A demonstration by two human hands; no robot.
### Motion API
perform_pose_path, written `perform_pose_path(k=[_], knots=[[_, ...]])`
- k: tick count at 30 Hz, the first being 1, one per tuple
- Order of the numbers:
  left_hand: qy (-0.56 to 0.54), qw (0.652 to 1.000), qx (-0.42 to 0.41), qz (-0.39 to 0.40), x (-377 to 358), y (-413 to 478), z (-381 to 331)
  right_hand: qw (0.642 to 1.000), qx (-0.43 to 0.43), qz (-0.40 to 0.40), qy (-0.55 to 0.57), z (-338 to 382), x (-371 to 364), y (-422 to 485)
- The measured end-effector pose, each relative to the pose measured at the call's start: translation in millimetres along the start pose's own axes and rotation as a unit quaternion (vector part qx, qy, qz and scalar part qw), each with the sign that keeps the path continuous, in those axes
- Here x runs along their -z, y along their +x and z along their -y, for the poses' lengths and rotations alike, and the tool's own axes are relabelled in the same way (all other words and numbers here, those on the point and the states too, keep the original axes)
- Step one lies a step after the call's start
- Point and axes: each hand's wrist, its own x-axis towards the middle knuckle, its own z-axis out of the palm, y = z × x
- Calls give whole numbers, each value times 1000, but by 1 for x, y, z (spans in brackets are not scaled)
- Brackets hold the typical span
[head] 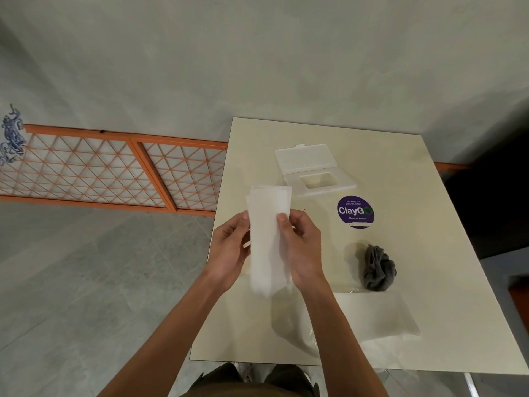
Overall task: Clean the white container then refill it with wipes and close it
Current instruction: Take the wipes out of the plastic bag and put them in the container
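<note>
Wipes: a long white stack of folded sheets, held upright between both hands over the left edge of the table, with its top sheets slightly fanned.
Left hand: grips the stack's left side, with the thumb pressed on the front near the top; the other fingers are curled behind the sheets and mostly hidden.
Right hand: grips the right side, with the thumb laid flat on the front and the fingers curled round the edge.
White container: lies on the table beyond the hands, well apart from them, with its lid flipped open toward the far side and a rectangular opening showing in the near part.
Table: has a cream top with square corners.
Sticker: round and purple, reading "ClayGo", just on the near side of the container.
Grey cloth: crumpled into a ball, nearer than the sticker and to the right of the hands.
Clear wrapper: lies flat and creased on the near right part of the table, touching the cloth's near edge.
Orange lattice panel: to the left of the table, against grey flooring.
</note>
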Motion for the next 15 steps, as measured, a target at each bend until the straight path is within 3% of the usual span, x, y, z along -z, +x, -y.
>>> perform_pose_path(k=[6,11,15], knots=[[44,999,-22,-13,-8,1,-2,995,-58,-15,76,-15,-7,-2],[59,998,-8,-4,-12,-3,-4,992,-82,-73,55,-20,-11,1],[198,980,-1,23,-11,-1,5,991,-72,-103,34,-21,-14,0]])
